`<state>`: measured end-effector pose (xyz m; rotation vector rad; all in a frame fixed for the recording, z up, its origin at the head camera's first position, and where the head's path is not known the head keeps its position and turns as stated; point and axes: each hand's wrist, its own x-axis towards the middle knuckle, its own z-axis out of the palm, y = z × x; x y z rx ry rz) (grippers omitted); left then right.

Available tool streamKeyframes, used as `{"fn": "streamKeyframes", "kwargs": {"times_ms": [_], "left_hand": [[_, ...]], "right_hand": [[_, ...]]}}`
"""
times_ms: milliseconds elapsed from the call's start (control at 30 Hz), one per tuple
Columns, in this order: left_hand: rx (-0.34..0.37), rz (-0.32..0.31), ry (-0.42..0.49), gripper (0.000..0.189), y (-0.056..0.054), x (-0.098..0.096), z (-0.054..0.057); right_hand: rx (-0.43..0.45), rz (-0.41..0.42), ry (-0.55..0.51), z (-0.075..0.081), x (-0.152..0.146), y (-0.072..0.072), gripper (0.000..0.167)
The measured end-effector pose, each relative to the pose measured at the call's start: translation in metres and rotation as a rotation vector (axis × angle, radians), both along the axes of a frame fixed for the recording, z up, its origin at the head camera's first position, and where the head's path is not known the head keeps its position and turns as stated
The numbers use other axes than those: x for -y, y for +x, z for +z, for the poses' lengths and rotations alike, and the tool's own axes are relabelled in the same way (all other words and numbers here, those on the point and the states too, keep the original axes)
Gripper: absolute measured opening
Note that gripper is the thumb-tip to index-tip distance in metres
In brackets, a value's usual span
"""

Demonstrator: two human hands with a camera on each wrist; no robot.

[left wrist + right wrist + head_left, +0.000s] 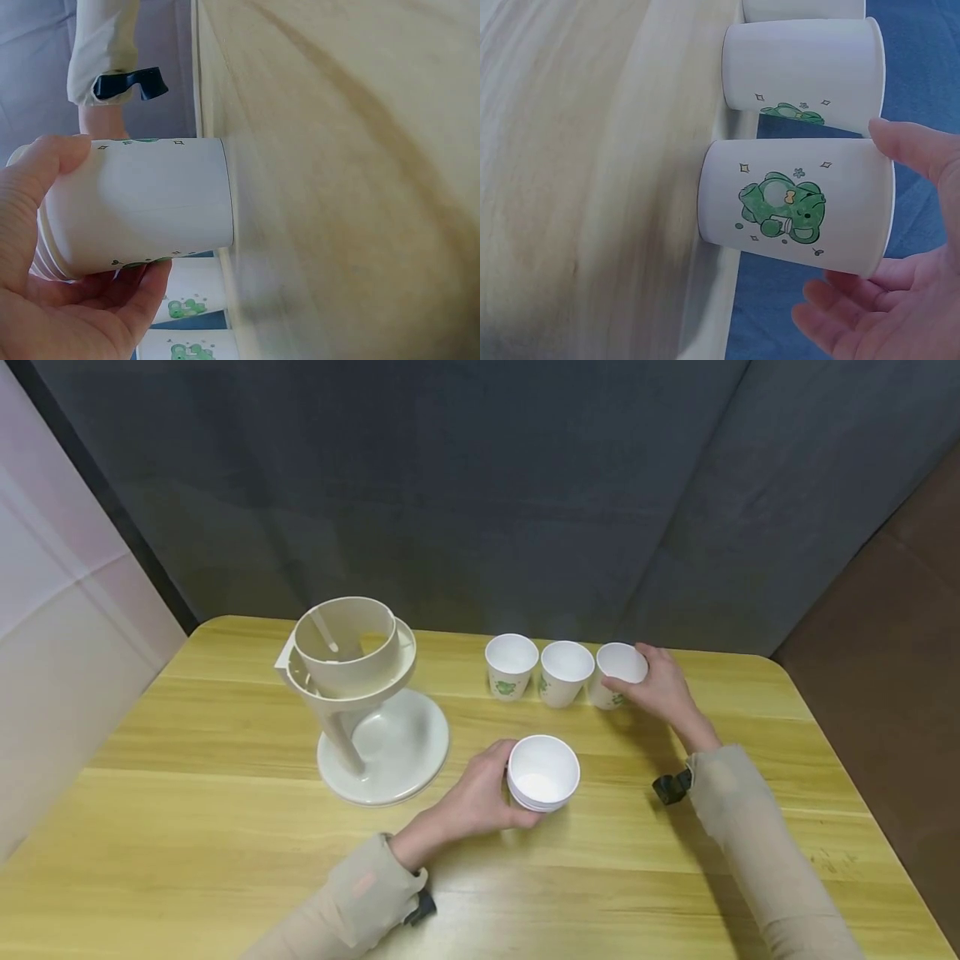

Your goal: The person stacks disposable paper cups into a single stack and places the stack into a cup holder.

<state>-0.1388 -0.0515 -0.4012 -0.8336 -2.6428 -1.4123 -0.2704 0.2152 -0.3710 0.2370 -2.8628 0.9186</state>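
Note:
A small stack of nested white paper cups [543, 770] is in my left hand [480, 789]. In the left wrist view the thumb and fingers [150, 304] curl round its sides below the rims, and its base is close to the tabletop. Further back, three white paper cups with green bear prints stand upright in a row: a left cup [511, 668], a middle cup [566, 675] and a right cup [606, 695]. My right hand [660, 687] holds the right cup near its rim, thumb on one side and fingers on the other, as the right wrist view shows.
A cream plastic stand [348, 681] with an open ring on top and a round base [412, 743] is on the wooden table [225, 860], left of the cups. A dark curtain [450, 485] hangs behind the table's back edge.

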Motion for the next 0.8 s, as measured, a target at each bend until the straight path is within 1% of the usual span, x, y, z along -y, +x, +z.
{"fn": "streamKeyframes", "kwargs": {"times_ms": [133,367,500,700,800], "left_hand": [[0.011,0.002,0.006,0.074,-0.0002,0.0002,-0.0005],[0.016,0.003,0.002,0.074,-0.0004,0.0002,-0.0011],[0.013,-0.001,0.001,0.074,-0.0003,0.0001,-0.0006],[0.026,-0.004,0.0,0.075,-0.0009,-0.0003,0.0002],[0.019,-0.007,-0.002,0.075,-0.0013,-0.0002,-0.0001]], "right_hand": [[0.0,-0.014,-0.025,-0.0013,0.0009,-0.0001,0.074],[0.014,-0.059,-0.12,-0.0048,0.001,-0.0002,0.071],[0.011,-0.071,-0.133,-0.0049,0.001,0.0006,0.07],[0.013,-0.077,-0.145,-0.0021,0.0023,0.0033,0.07],[0.016,-0.075,-0.146,-0.0004,0.0022,0.005,0.07]]}}
